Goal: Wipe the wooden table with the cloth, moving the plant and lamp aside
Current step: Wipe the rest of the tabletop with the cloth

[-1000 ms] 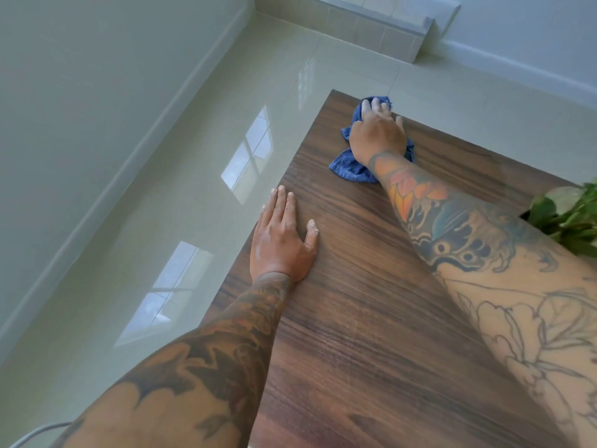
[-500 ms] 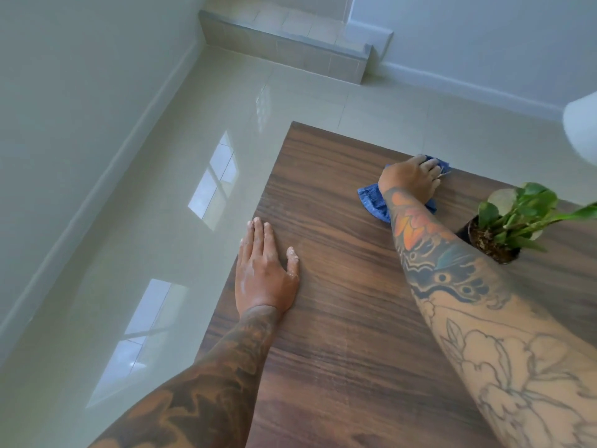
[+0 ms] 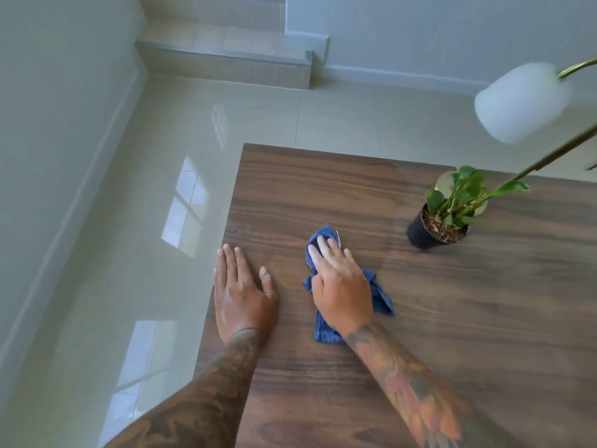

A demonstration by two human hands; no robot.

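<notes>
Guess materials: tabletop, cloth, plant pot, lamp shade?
Tabletop: dark wood or wood-look laminate, smooth, low sheen; straight grain streaks. Cloth: soft blue woven fabric; crumples under the right hand. Plant pot: matte black, probably plastic. Lamp shade: white, motion-blurred; frosted glass or plastic, cannot tell.

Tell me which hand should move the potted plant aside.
Probably the right hand: it presses the blue cloth nearer the potted plant; the left hand lies flat at the table's left edge.
</notes>
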